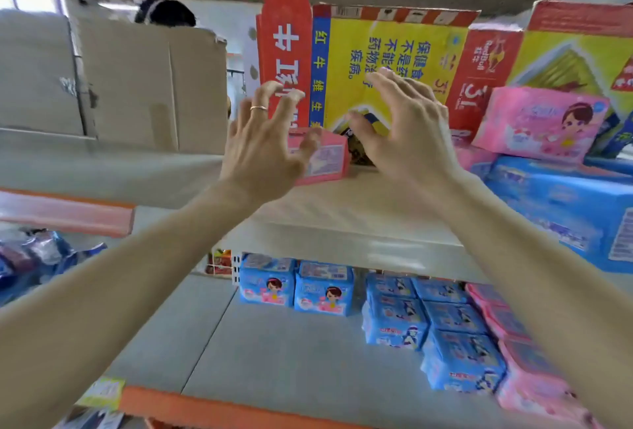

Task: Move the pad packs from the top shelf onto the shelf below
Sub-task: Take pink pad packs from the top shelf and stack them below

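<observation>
A small pink pad pack (327,158) stands on the top shelf (359,219), between my two raised hands. My left hand (263,147) is open with spread fingers, its thumb close to the pack's left side; a ring sits on one finger. My right hand (407,130) is open too, just right of the pack and apart from it. Further right on the top shelf lie a pink pack with a cartoon girl (544,123) and a large blue pack (565,202). The shelf below (291,353) holds blue packs (323,290) and pink packs (534,391).
Red and yellow cardboard boxes (387,62) stand upright behind the pink pack. Brown cartons (137,86) fill the top shelf at the left. An orange rail (212,408) edges the lower shelf's front. More packaged goods (37,257) lie low at the left.
</observation>
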### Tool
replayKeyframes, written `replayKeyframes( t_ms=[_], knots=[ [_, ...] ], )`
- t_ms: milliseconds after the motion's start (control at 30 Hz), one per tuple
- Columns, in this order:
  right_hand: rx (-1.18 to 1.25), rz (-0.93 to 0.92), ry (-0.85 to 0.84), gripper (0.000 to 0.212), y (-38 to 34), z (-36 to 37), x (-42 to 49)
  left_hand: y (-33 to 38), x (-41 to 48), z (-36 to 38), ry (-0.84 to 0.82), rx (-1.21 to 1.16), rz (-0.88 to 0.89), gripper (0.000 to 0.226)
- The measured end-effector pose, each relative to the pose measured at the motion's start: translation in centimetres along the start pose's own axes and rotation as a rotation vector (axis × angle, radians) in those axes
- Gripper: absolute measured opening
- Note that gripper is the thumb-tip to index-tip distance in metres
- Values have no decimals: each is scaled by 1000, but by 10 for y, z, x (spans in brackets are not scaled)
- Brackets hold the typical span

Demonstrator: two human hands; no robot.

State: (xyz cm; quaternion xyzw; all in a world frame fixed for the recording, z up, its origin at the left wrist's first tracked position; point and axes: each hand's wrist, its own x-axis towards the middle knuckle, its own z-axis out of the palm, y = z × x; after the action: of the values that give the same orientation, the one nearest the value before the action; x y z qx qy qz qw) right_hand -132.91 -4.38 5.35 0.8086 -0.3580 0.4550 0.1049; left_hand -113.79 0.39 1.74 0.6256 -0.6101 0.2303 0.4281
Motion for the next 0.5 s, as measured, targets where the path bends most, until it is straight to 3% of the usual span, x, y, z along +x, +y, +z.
replayKeyframes(
  t_ms=[100,233,333,500],
  knots=[
    [-21,49,-99,64,6,22,32,-24,16,20,-94,0,-139,55],
    [211,262,-338,62,23,70,49,-50,20,41,-264,-51,-347,49],
    [336,354,-537,60,33,105,38,-54,19,46,-315,-115,-358,52],
    [467,408,-383,33,38,111,40,-56,21,45,-315,-177,-303,48]
  ],
)
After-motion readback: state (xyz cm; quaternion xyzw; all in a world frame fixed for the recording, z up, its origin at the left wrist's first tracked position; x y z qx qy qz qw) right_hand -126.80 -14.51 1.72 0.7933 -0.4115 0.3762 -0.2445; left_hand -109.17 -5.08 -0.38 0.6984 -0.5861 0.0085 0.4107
